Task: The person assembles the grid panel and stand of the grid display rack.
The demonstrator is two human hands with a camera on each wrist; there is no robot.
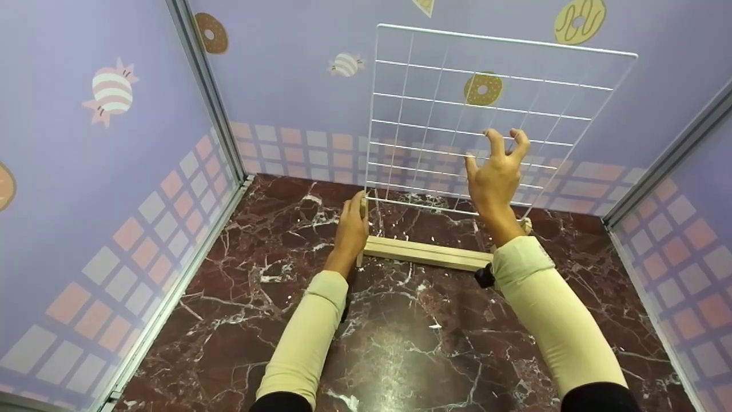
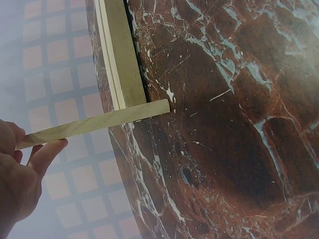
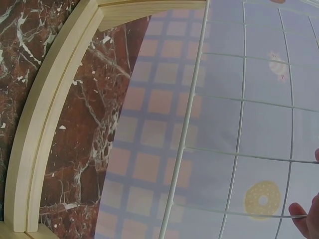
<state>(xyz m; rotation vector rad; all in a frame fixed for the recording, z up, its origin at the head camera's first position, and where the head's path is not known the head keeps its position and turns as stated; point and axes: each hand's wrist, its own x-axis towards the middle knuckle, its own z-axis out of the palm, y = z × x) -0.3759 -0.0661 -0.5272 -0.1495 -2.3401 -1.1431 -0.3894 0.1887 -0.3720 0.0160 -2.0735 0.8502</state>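
Note:
A white wire grid panel (image 1: 420, 117) stands tilted in front of the back wall, its lower edge near the upright ends of a pale wooden stand (image 1: 423, 252). My left hand (image 1: 351, 226) pinches the stand's left upright; the left wrist view shows this wooden strip (image 2: 99, 122) between thumb and fingers. Higher up, my right hand (image 1: 496, 174) holds the grid with bent, spread fingers. In the right wrist view its fingertips (image 3: 301, 221) touch the wires. Part of the stand's right end is hidden behind my right forearm.
Dark red marble-patterned floor (image 1: 400, 343) lies under the stand. Purple walls with sweets and checks surround it, on the left (image 1: 57, 189), at the back (image 1: 286, 97) and on the right (image 1: 697, 229). Grey metal strips (image 1: 211, 86) line the corners.

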